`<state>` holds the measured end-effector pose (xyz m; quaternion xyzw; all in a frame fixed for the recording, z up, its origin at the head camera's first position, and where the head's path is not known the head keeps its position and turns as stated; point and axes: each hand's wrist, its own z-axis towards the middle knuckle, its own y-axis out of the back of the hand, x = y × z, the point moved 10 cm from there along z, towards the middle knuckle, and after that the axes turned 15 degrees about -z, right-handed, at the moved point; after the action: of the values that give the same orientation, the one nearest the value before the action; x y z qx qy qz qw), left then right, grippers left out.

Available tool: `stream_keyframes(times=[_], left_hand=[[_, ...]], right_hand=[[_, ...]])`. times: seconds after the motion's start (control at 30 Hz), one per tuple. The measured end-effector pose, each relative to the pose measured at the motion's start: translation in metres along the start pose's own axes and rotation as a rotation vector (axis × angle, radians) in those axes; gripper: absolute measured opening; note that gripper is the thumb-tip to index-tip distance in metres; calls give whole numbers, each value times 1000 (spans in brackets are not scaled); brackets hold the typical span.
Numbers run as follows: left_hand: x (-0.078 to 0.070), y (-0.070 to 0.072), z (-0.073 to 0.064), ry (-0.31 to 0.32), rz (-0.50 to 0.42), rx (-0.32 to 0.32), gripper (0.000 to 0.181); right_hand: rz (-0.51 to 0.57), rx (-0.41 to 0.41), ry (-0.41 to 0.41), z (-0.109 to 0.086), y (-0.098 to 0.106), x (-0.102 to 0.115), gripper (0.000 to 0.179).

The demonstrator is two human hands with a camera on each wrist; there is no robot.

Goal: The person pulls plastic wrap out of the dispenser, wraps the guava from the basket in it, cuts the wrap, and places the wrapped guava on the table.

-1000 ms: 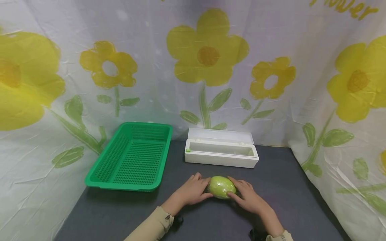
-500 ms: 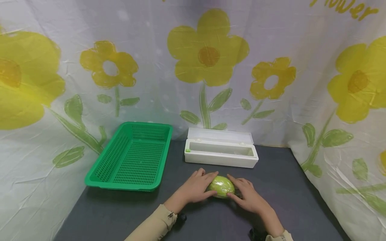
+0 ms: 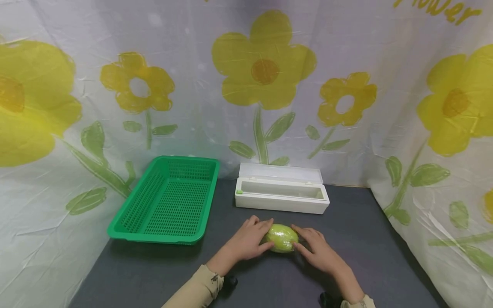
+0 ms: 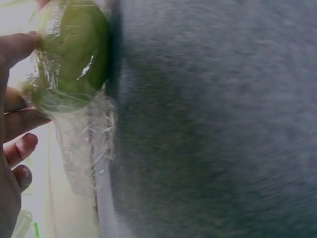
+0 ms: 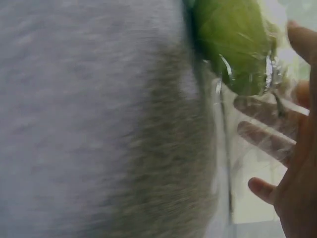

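Observation:
A green fruit [image 3: 282, 238] wrapped in clear plastic film lies on the dark table, between the two hands. My left hand [image 3: 248, 241] holds its left end, thumb at the near side and fingers at the far side. At the right end is my right hand [image 3: 317, 251], its fingers spread and fairly straight, thumb tip right at the fruit's edge. In the left wrist view a crumpled flap of film [image 4: 81, 148] hangs out from the fruit. Right-hand fingers [image 5: 265, 141] show through loose film in the right wrist view.
A long white box [image 3: 283, 208] with its lid [image 3: 281, 172] raised stands behind the fruit; a small green piece [image 3: 239, 192] sits on its left end. A green slotted basket [image 3: 161, 237] stands at the left. Behind hangs a flower-printed cloth [image 3: 200, 85].
My left hand has shifted slightly forward, its index finger now further over the fruit's far left side. My right thumb has drawn back from the fruit's front to its edge.

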<state>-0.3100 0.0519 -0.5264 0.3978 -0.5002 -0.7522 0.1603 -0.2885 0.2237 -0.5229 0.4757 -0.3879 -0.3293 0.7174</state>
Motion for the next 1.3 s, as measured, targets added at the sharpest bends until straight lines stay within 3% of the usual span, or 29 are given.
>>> stream_keyframes(times=[0.2,0.3,0.4,0.6,0.73,0.83,1.07,1.3], left_hand=[[-13,26,4,-48,6,-191,41],[-22,36,3,-89,10,-279,23],[-26,39,3,-107,15,-316,15],[-22,40,7,-97,31,-333,12],[-15,40,10,-73,-7,-355,13],[-7,38,10,-19,-94,-349,17],[13,29,6,140,-372,-269,30],[25,23,5,193,-499,-258,37]], right_hand=[[1,-177,79,15,23,4,23],[0,-184,106,21,26,4,17],[25,-142,115,23,24,4,16],[56,-112,120,21,25,4,9],[81,-110,118,18,25,6,8],[121,-97,111,16,21,8,10],[187,-87,85,15,11,11,18],[249,-62,27,17,4,8,16]])
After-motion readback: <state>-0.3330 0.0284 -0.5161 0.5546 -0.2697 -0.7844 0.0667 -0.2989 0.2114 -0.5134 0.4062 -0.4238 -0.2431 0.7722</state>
